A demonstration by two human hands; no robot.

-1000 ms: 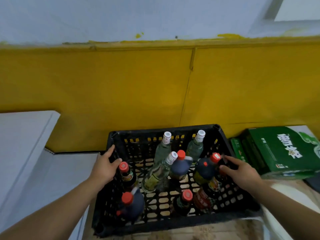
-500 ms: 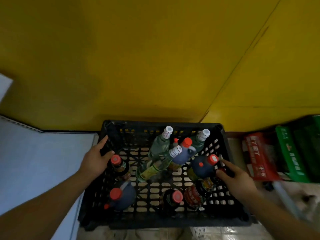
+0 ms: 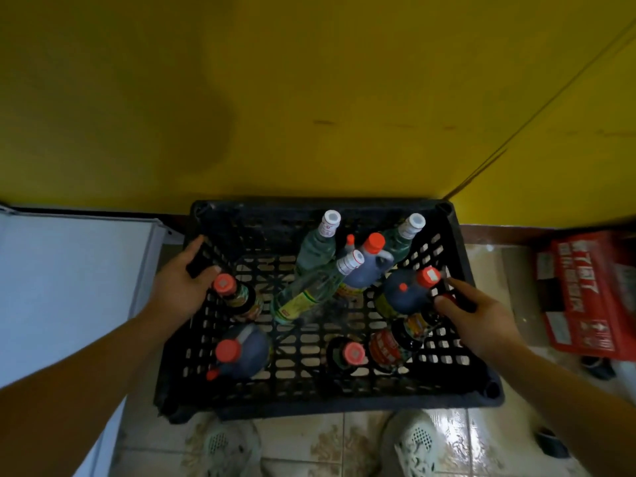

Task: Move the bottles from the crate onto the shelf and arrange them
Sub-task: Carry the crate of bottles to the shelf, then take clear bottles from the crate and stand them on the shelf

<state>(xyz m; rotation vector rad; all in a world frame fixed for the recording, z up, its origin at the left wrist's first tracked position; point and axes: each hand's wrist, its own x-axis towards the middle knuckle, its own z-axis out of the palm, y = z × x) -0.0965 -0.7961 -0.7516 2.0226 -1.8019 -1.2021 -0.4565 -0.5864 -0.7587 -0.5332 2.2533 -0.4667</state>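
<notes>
Carrying looked to be the step in hand, with no bottle taken out yet; the left hand (image 3: 179,287) gripped the left wall of the black crate (image 3: 320,404), its fingers (image 3: 198,244) curled over the rim and the thumb hooked inside, while the right hand (image 3: 478,318) clasped the right wall in the same way, fingers (image 3: 457,287) closed on the lattice. Whether the crate was lifted clear or resting on the tiled floor (image 3: 309,442) could not be told for sure, though its near edge overlapped the shoes (image 3: 416,442) below. The bottles (image 3: 309,290) all stood or leaned inside the crate: white-capped clear ones toward the far wall, one of them tilted across the middle; red-capped dark ones along both sides and the near wall.

No shelf showed in the view, so the next move probably called for setting the crate down level near the shelf, then freeing one hand to take a bottle by the neck; the leaning bottle could roll if the crate tipped.

Room was tight: the yellow wall (image 3: 309,98) rose just past the far rim; a white panel (image 3: 69,287) lay close on the left; a red carton (image 3: 585,294) sat near on the right; the open floor lay toward the person.
</notes>
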